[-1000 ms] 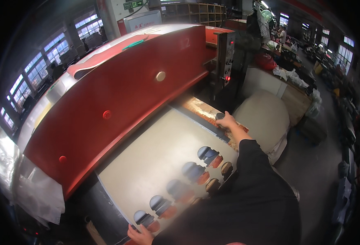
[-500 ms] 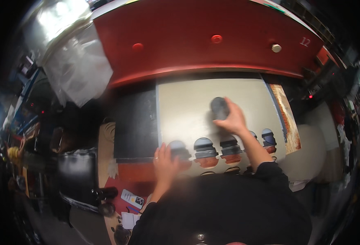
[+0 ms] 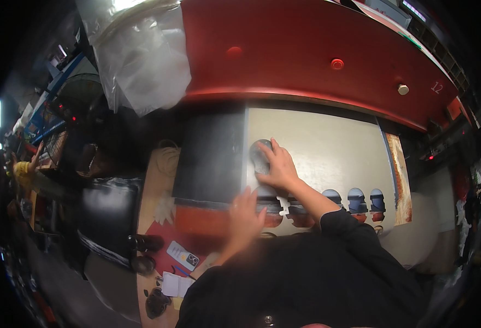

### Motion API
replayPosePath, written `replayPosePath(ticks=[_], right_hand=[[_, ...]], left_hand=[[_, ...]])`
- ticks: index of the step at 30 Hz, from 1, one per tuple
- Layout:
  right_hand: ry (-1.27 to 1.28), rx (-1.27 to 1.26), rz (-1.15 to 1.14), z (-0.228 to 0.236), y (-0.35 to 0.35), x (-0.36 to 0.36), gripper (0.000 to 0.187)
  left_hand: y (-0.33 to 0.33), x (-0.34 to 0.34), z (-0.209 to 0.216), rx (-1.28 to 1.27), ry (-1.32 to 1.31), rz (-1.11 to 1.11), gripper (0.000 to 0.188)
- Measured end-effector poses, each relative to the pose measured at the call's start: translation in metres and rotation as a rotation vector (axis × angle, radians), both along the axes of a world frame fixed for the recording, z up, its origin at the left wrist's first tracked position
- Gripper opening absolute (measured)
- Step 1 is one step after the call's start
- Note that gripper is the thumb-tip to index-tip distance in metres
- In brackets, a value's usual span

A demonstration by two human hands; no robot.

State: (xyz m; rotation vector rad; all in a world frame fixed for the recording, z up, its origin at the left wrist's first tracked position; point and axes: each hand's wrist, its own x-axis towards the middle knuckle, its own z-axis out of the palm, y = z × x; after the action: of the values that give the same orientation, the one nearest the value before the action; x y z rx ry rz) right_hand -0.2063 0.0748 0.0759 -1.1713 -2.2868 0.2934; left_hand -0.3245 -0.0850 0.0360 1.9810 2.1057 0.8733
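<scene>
My right hand (image 3: 281,165) grips a dark, rounded, sole-shaped piece (image 3: 259,156) on the cream board (image 3: 328,142), near its left edge. The fingers lie over the piece and hide part of it. My left hand (image 3: 246,216), blurred by motion, is at the board's front left corner, fingers stretched out and nothing visible in them. Along the front edge lies a row of similar sole-shaped pieces (image 3: 356,201), grey-blue and black above and reddish below. My right forearm and sleeve hide part of that row. A small white tab-like bit (image 3: 284,206) shows between two pieces.
A red machine beam (image 3: 284,60) with knobs spans the far side of the board. Clear plastic sheeting (image 3: 142,60) hangs at upper left. Left of the board is a black flat surface (image 3: 210,150). A phone (image 3: 183,255) and a white pad (image 3: 176,285) lie at lower left.
My right hand has moved left across the board with the dark piece, from its middle to its left edge. My left hand has shifted slightly at the front corner. The view has also turned.
</scene>
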Motion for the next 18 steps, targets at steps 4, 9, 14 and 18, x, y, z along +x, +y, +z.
replayPosePath(ticks=[4,9,14,18], right_hand=[[0.131,0.012,-0.088,-0.016,0.003,-0.012,0.077],[0.123,-0.011,-0.306,-0.017,-0.004,-0.032,0.07],[0.129,-0.013,-0.321,-0.01,-0.015,-0.035,0.069],[0.107,-0.072,-0.239,-0.005,-0.013,-0.02,0.073]], left_hand=[[0.002,-0.001,0.004,-0.008,0.012,-0.018,0.061],[0.001,-0.002,0.006,-0.019,0.031,-0.038,0.062],[0.0,0.0,0.005,-0.001,0.052,-0.025,0.062],[0.001,0.0,0.005,0.002,-0.003,-0.022,0.061]])
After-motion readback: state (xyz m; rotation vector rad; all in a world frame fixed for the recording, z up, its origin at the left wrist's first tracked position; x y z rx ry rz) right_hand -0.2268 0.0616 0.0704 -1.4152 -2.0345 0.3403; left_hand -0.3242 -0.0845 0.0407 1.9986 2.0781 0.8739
